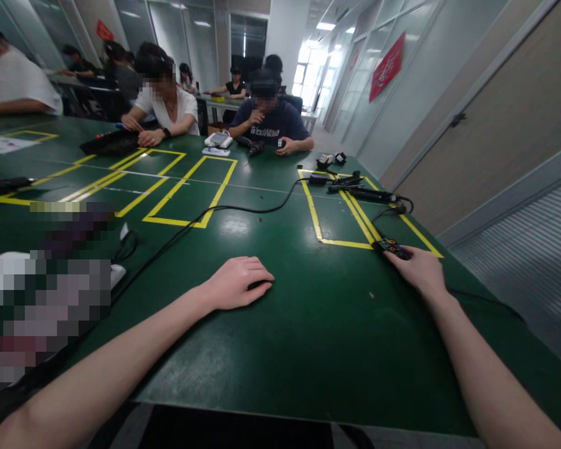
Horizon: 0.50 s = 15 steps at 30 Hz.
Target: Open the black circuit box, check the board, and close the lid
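My left hand rests palm down on the green table. Its fingers lie loosely stretched, the thumb is a little apart, and nothing shows in it. Further to the right, my right hand has its fingers around a small dark object with coloured markings, close to the table top. The hand hides part of that object, so its kind is unclear. Just beyond it, yellow tape strips mark the table, and a black rod-shaped tool with a cord lies across them.
A black cable runs across the table from the left to a small black box. Several people sit opposite; one has a red and black power drill nearby. At the left, a black tray lies before another person. Blurred-out items cover the left edge.
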Motion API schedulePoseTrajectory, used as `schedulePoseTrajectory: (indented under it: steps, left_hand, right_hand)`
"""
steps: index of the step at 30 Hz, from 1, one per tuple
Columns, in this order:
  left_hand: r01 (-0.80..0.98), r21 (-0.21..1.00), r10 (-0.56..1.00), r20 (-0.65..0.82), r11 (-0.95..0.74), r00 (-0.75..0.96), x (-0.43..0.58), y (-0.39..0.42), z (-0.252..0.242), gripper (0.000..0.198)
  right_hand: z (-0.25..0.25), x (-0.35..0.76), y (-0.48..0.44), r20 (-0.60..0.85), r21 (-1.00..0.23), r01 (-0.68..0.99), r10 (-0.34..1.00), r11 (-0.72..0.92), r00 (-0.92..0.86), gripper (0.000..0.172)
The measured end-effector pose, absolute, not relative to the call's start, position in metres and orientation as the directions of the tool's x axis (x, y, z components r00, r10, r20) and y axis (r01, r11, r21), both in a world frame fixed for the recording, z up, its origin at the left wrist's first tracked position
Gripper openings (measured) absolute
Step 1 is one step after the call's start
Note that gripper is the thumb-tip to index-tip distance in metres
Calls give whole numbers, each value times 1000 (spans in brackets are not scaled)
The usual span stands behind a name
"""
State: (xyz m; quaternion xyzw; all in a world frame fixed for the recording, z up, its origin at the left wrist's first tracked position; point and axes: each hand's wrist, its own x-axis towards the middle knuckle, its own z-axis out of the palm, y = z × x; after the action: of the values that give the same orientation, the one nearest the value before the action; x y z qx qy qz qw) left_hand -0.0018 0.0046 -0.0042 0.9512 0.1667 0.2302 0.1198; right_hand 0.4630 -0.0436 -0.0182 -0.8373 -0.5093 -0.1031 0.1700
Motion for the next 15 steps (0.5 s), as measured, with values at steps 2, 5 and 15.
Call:
schedulePoseTrajectory:
  steps: [2,5,15]
  left_hand:
    - [254,307,367,406,-917,837,-1,5,-5,22]
    - [229,316,361,465,-921,808,-1,3,-2,23]
    - [184,375,370,518,-909,771,-1,-8,9,33]
  right_hand:
    - [-16,427,-37,288,-180,908,862,-379,417,39]
    - [-12,357,-36,318,-211,972,933,-106,171,28]
    - [-3,225,-78,294,-278,610,670,742,-681,27]
